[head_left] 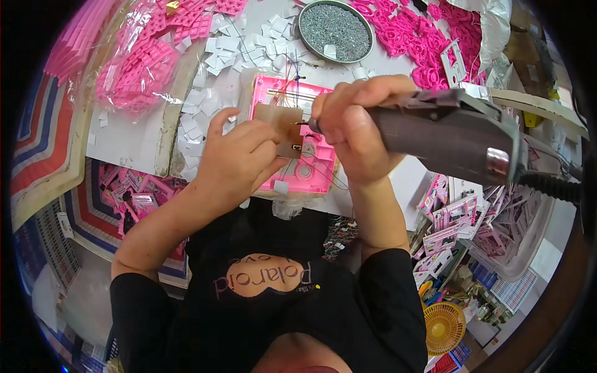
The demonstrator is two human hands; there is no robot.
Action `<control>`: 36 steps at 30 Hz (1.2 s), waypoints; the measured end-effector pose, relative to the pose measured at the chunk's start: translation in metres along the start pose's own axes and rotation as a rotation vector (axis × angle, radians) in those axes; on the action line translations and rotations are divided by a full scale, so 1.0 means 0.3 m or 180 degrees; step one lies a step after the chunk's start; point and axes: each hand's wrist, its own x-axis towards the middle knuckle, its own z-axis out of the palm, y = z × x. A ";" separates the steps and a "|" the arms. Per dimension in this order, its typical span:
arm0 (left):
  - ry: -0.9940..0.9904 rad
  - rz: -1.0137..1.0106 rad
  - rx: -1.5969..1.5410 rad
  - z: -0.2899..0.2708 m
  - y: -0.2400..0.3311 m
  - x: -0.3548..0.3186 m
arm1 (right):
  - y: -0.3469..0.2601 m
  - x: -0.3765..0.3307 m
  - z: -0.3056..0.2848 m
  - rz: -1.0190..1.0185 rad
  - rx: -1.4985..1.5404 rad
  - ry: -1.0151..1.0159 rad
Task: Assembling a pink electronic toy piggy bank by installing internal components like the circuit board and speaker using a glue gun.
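In my right hand is a dark grey electric screwdriver, its fingers wrapped round the front end. The tool lies nearly level, and its bit points left at a tan circuit board. That board sits in an open pink plastic casing on the table. My left hand bends over the board's left side, with some fingertips pressed on it and one finger raised. Thin coloured wires run out past the casing's far edge. Whether the bit touches a screw cannot be made out.
A round metal tray of screws stands at the back, between scattered white squares and pink plastic rings. Bagged pink keypads lie back left. A clear bin of printed parts stands right. The screwdriver's cable trails right.
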 end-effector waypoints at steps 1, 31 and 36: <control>-0.0006 0.0006 0.0007 0.003 -0.002 -0.011 | 0.011 0.002 0.001 0.0044 -0.0038 -0.0062; 0.0558 0.0114 -0.0654 0.005 0.037 0.041 | -0.174 -0.020 -0.012 0.0244 0.1332 -0.0700; 0.0430 0.0541 -0.0462 0.002 0.015 0.101 | -0.161 -0.022 -0.045 0.0165 0.1401 -0.0583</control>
